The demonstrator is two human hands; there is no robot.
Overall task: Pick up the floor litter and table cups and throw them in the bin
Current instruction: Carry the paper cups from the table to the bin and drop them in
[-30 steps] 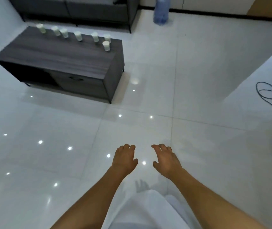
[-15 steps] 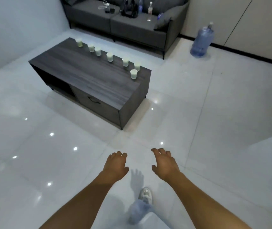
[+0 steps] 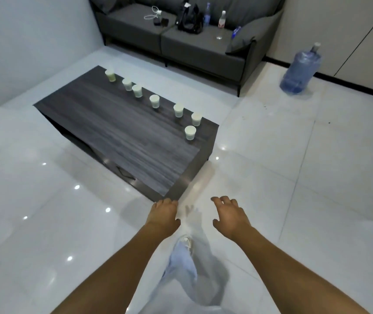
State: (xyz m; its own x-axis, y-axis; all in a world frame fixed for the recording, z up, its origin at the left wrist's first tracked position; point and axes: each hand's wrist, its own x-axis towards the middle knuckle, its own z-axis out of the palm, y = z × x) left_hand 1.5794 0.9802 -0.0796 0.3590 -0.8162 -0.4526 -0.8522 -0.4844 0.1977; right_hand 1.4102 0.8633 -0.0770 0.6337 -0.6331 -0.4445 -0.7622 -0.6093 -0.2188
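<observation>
Dark wooden table [image 3: 117, 137] on white tiled floor [image 3: 271, 173]; seven small white cups [image 3: 154, 101] upright along the table's far edge, one [image 3: 190, 132] set slightly nearer

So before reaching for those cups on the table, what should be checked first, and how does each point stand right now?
1. Both hands free: ok. The left hand and right hand hold nothing.
2. Cups upright: ok. Seven cups stand on the table; the nearest cup is near its right end.
3. Cups within reach: not ok. Both hands are short of the table's near corner.
4. Cups empty: cannot tell.
5. Bin located: not ok. No bin is in view.
6. Path clear: ok. The floor toward the table shows bare tile.
</observation>
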